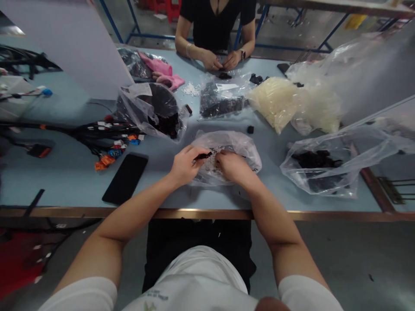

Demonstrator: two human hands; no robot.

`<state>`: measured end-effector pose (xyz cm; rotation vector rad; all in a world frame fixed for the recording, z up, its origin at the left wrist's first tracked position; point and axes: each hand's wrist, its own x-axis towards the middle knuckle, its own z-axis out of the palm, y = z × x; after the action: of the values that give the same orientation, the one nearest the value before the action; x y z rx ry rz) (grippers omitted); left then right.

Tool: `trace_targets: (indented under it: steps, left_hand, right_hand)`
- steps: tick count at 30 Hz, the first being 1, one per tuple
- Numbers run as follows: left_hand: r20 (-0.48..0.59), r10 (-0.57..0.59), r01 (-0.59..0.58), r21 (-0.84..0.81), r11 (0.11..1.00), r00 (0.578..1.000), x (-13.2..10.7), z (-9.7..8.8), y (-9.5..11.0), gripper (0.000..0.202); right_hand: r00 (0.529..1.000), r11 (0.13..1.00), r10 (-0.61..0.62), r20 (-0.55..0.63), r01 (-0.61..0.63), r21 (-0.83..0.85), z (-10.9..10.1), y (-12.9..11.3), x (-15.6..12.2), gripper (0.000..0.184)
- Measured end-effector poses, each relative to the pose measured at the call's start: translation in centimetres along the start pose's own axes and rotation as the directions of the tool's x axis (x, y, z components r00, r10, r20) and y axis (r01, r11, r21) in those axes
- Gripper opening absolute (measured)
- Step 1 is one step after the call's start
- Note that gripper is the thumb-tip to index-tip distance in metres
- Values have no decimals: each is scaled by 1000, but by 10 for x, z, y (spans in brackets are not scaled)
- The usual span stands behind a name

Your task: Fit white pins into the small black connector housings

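My left hand (pixel 186 165) is closed on a small black plastic connector (pixel 203 156), held over the left part of an opened clear plastic bag (pixel 244 144). Inside that bag lies a heap of tiny white pieces (pixel 212 162). My right hand (pixel 234 166) reaches into the bag with its fingers bent together at the white pieces. The fingertips are partly hidden, so whatever they pinch does not show. Beyond the bag, a single small black part (pixel 250 129) lies on the table.
A black phone (pixel 126 178) and a wire harness (pixel 94 131) lie left. Bags of black parts (pixel 164 116) (pixel 319 162) stand on both sides, with a bag of pale yellow pieces (pixel 275 101) at back right. Opposite, a co-worker's hands (pixel 222 60) work beside another bag (pixel 222 101).
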<state>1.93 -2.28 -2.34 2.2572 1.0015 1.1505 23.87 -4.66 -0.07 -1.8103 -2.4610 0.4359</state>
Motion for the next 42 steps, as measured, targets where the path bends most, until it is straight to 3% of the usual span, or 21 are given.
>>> trace_targets:
  steps: [5, 10, 16, 22, 29, 42]
  left_hand:
    - [14, -28, 28, 6, 1000, 1000, -1, -1, 0, 20]
    - [3, -18, 18, -11, 1000, 1000, 1, -2, 2, 18]
    - [-17, -18, 17, -40, 999, 1000, 2, -4, 9, 16]
    - [12, -40, 40, -26, 999, 999, -1, -2, 8, 19]
    - [31, -118, 119, -49, 992, 993, 0, -2, 11, 22]
    - [45, -92, 92, -7, 996, 995, -3, -1, 12, 25]
  right_hand:
    - [997, 999, -8, -78, 11, 44, 2, 5, 0, 23]
    - [984, 970, -29, -178, 71, 233, 0, 10, -2, 20]
    - [926, 818, 47, -374, 179, 546, -4, 7, -3, 9]
    - [888, 678, 169, -427, 210, 704, -7, 1, -5, 8]
    - [882, 659, 116, -457, 276, 699, -8, -4, -8, 8]
    - [872, 708, 2, -490, 344, 616, -10, -1, -12, 10]
